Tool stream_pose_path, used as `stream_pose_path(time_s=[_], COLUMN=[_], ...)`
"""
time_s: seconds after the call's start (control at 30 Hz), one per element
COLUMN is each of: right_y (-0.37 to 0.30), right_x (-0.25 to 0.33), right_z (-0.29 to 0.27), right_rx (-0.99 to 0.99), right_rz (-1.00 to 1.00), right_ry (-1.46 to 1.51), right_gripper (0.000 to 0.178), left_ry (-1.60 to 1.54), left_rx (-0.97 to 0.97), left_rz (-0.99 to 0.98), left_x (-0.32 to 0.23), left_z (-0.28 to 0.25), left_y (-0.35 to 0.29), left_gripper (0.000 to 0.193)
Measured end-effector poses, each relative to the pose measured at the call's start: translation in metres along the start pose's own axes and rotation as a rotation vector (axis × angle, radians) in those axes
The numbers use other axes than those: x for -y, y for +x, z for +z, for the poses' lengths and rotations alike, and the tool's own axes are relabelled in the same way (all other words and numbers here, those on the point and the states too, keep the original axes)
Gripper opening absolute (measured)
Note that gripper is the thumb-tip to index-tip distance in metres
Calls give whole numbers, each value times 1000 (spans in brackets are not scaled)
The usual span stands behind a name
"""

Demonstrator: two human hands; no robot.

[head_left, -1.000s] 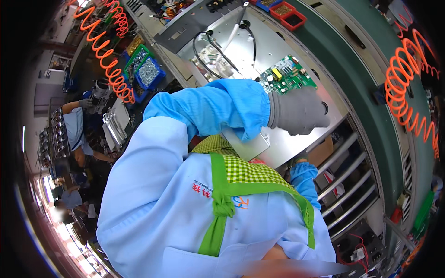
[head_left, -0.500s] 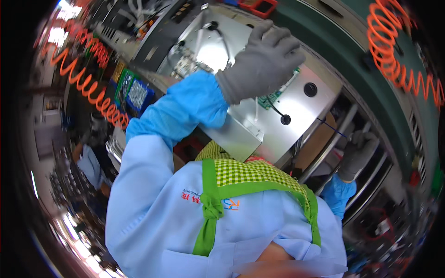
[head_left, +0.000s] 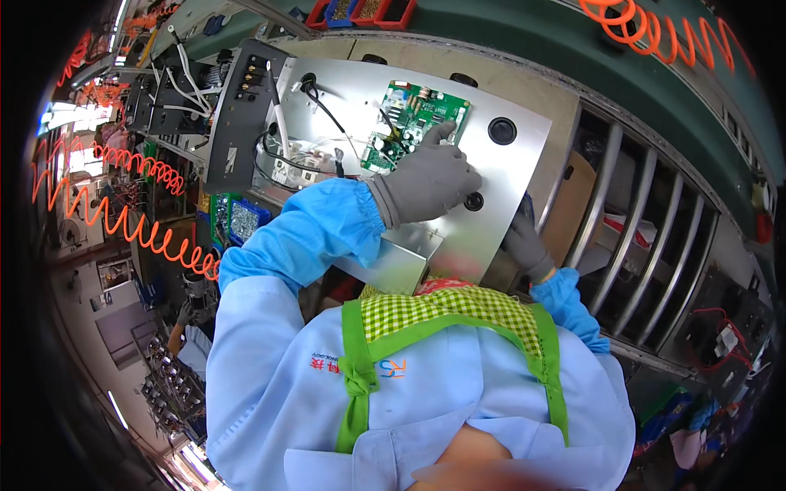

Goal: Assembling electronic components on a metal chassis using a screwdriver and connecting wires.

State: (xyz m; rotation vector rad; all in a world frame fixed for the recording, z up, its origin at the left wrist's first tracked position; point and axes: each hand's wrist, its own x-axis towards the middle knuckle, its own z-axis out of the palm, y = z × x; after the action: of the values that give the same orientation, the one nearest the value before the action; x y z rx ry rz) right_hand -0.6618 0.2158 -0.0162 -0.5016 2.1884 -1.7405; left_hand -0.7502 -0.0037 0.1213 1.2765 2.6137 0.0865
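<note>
My left hand (head_left: 430, 178), in a grey glove, rests over the lower right part of a green circuit board (head_left: 434, 105). Its fingers are bent, one reaching onto the board; anything within them is hidden. The board lies on a shiny metal panel (head_left: 512, 176). A black round grommet (head_left: 473, 201) shows beside the left hand's fingers, and a larger black one (head_left: 502, 131) sits farther right. My right hand (head_left: 526, 248), also gloved in grey, is low beside the panel's right edge. Its fingertips are dim and partly hidden, so their grip does not show.
Left of the board, a black cable (head_left: 327, 110) runs from another grommet, near white connectors (head_left: 299, 168). A dark upright panel (head_left: 240, 114) closes the left end. Metal rollers (head_left: 602, 188) lie to the right. Small parts bins (head_left: 368, 11) stand at the back; an orange coiled hose (head_left: 647, 33) hangs at upper right.
My left hand has come down from above the panel, its spread fingers now bent over the board. My right hand has moved left from the rollers to the panel's edge. The view has shifted.
</note>
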Motion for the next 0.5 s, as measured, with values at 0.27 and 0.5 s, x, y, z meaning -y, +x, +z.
stream_pose_path(time_s=[0.27, 0.5], right_y=[34, 42], right_x=[-15, 34], right_z=[27, 11], right_rx=[-106, -140], right_rz=[-35, 86], right_ry=[215, 616], right_gripper=[34, 44], left_ry=[20, 31], left_rx=[58, 66], left_rz=[-34, 27], left_x=[1, -2], left_z=[-15, -12], left_y=[3, 22], left_gripper=[20, 21])
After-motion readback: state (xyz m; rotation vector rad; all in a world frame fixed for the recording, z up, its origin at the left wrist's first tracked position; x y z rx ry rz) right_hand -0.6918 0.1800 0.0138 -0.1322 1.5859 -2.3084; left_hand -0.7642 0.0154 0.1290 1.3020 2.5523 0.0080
